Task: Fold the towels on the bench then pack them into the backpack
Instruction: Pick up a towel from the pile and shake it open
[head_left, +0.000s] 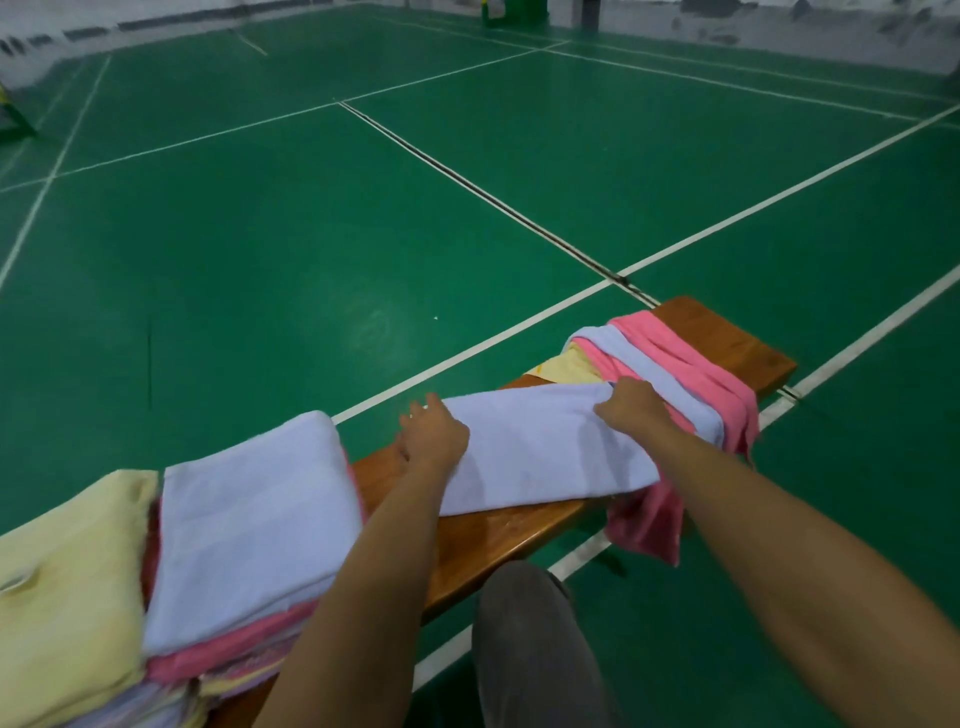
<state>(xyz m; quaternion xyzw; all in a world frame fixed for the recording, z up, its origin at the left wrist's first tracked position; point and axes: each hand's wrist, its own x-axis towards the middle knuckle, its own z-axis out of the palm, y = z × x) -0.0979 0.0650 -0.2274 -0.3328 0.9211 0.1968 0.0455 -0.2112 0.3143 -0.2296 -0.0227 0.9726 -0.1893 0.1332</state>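
A pale blue towel (540, 447) lies folded into a long strip across the wooden bench (483, 535). My left hand (434, 434) grips its far left corner, fingers curled over the edge. At the strip's far right corner, my right hand (631, 402) pinches the cloth. A stack of folded towels (244, 530), blue on top with pink and yellow beneath, sits at the bench's left end, beside a folded yellow towel (67, 587). Unfolded pink, blue and yellow towels (685, 364) lie heaped at the right end. No backpack is in view.
The bench stands on a green court floor (311, 234) with white lines. My knee in grey trousers (524, 623) is close to the bench's near edge. A pink towel (649, 519) hangs over that edge on the right.
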